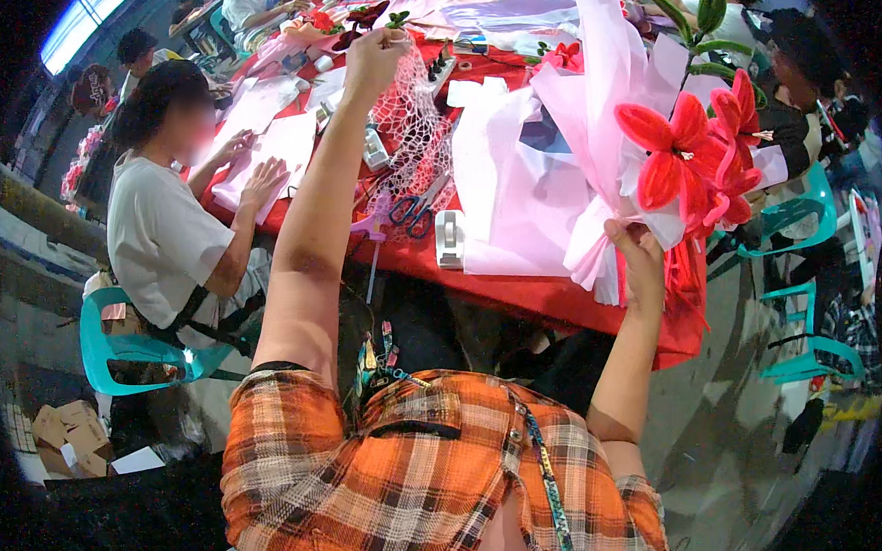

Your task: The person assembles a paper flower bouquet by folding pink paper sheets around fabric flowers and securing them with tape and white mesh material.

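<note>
My left hand is raised over the far left part of the table, its fingers pinched on the top of a piece of white-pink mesh netting that hangs down to the tabletop. My right hand grips the gathered lower end of a bouquet at the table's right edge. Its red fuzzy-stemmed lilies lean right, with green buds above and pale pink wrapping paper around the left side. Below the netting lie dark-handled scissors and a pink glue gun.
A white tape dispenser stands at the near edge of the red-covered table. Pink wrapping sheets lie beside it. A co-worker sits at the left with both hands on paper. Turquoise chairs stand at the right.
</note>
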A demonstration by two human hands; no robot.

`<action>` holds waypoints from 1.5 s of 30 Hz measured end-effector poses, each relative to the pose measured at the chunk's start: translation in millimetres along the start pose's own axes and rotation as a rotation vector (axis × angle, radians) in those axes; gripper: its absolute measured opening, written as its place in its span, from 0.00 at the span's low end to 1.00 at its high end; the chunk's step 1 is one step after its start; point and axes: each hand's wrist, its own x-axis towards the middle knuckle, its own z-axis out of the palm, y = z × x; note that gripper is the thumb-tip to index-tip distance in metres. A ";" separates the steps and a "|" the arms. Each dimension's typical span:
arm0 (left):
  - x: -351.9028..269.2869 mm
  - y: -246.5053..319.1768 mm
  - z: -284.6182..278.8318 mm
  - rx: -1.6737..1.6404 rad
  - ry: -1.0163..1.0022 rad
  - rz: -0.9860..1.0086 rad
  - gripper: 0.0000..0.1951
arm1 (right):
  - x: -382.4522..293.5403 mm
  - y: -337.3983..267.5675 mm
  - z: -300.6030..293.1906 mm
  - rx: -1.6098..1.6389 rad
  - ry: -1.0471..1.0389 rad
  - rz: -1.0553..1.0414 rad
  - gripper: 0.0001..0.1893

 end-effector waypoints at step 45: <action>-242.2 87.3 135.0 -0.199 -0.232 0.072 0.03 | -54.0 -48.7 -89.2 0.016 0.356 -0.109 0.19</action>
